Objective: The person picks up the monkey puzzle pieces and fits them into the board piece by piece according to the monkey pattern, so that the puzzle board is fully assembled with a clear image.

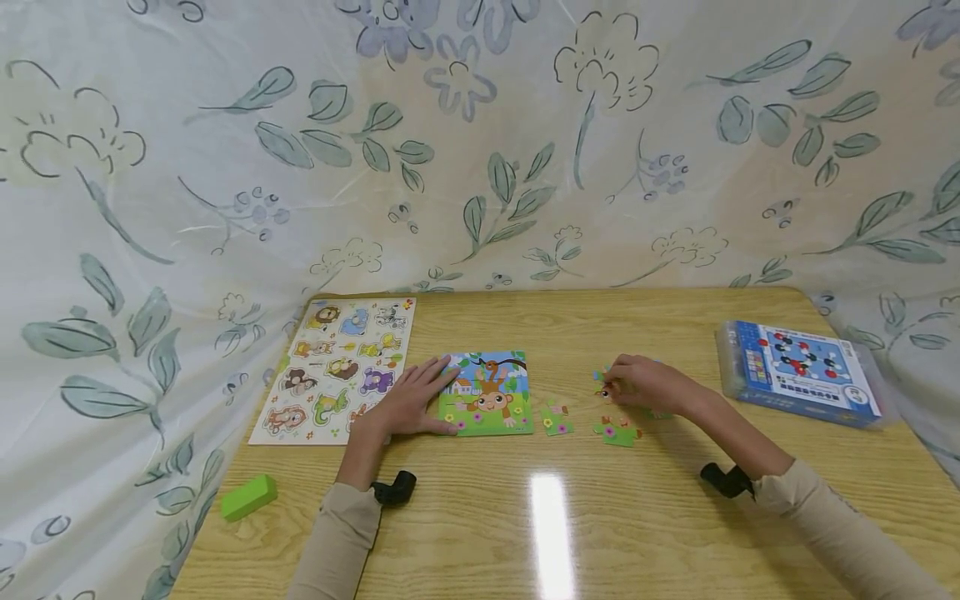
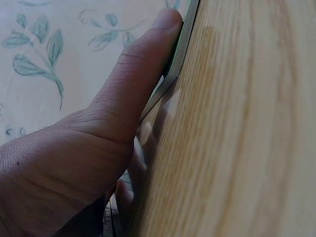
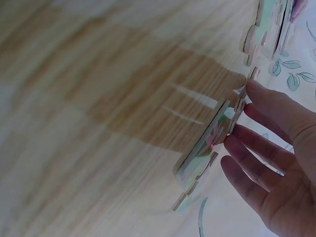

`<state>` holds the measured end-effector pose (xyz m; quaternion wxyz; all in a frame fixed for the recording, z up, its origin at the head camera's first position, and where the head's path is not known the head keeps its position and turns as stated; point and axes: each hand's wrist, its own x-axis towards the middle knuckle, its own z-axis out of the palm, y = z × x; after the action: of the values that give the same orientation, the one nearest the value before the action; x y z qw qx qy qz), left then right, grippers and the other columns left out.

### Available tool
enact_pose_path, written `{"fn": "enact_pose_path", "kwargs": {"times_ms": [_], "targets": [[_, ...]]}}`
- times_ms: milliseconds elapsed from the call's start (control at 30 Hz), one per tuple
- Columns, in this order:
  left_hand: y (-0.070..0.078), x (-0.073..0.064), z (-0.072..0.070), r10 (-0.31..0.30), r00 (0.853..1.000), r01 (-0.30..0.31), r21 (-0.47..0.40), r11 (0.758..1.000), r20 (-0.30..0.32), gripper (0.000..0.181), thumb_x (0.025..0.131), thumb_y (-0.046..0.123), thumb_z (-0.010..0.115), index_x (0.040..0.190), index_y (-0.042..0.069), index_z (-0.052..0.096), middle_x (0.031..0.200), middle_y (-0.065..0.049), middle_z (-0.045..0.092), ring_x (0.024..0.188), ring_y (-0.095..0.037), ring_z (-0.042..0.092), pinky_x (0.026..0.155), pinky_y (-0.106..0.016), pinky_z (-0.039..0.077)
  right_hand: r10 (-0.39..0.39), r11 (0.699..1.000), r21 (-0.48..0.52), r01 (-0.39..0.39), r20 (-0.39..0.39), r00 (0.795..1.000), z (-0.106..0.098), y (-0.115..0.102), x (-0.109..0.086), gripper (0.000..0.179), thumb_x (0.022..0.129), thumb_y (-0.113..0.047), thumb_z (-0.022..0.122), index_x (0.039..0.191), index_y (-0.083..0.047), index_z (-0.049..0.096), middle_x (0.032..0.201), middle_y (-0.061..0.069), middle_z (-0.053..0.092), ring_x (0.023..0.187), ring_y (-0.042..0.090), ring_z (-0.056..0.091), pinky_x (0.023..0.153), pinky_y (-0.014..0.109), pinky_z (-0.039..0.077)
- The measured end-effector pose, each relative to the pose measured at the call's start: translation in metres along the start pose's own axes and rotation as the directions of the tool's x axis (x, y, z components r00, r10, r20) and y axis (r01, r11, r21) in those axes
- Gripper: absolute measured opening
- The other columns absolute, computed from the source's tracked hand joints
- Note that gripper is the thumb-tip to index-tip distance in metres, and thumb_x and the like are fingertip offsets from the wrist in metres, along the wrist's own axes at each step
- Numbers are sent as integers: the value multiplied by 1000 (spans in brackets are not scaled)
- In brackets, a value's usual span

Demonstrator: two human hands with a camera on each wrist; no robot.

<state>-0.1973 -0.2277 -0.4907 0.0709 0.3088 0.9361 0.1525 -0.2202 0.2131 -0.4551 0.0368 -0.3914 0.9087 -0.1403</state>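
A square monkey jigsaw puzzle (image 1: 491,396) lies on the table in the head view. My left hand (image 1: 412,398) rests at its left side, fingers spread over the edge. The left wrist view shows the thumb (image 2: 140,64) against the board's edge. Right of the puzzle, my right hand (image 1: 645,385) pinches a small jigsaw piece (image 3: 239,112) between thumb and fingertips, close to the tabletop. Loose pieces lie around it: a green flowered piece (image 1: 557,419) next to the puzzle and another flowered piece (image 1: 619,432) below the hand. Part of a piece is hidden behind the right hand.
An animal puzzle board (image 1: 330,429) lies at the left, partly under the left forearm. A green block (image 1: 249,497) sits at the front left. A blue-and-white boxed set (image 1: 802,372) lies at the right. Flowered cloth (image 1: 480,125) hangs behind the wooden table (image 1: 465,533).
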Motion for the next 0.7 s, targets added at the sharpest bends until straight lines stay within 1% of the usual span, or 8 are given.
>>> {"fn": "enact_pose_path", "kwargs": {"times_ms": [200, 367, 467, 700], "targets": [[-1, 0, 1, 5, 1000, -5, -11, 1000, -3, 101, 79, 59, 71, 156, 15, 22, 164, -12, 14, 151, -35, 13, 118, -62, 15, 18, 999, 32, -17, -8, 1000, 2, -3, 3, 13, 82, -9, 76, 95, -6, 72, 90, 5, 63, 77, 15, 59, 66, 21, 51], [-4, 0, 3, 4, 1000, -4, -6, 1000, 5, 103, 79, 67, 66, 157, 17, 20, 165, -11, 12, 152, -34, 12, 118, -61, 14, 20, 999, 26, -19, -15, 1000, 4, -4, 3, 12, 82, -8, 76, 92, -4, 72, 87, 5, 63, 74, 14, 58, 63, 20, 49], [-4, 0, 4, 6, 1000, -6, -6, 1000, 5, 103, 79, 68, 65, 157, 17, 20, 165, -11, 11, 152, -34, 12, 118, -61, 14, 9, 1000, 5, -9, -27, 1000, 5, -3, 2, 11, 82, -8, 76, 92, -5, 72, 85, 4, 63, 72, 11, 56, 61, 19, 47], [-4, 1, 4, 7, 1000, -7, 11, 1000, -4, 101, 80, 61, 69, 157, 16, 21, 164, -11, 13, 151, -34, 13, 118, -61, 16, -51, 997, -55, 48, -49, 997, 7, 0, 3, 10, 82, -8, 76, 91, -8, 71, 83, 1, 61, 69, 6, 52, 58, 18, 46]]}}
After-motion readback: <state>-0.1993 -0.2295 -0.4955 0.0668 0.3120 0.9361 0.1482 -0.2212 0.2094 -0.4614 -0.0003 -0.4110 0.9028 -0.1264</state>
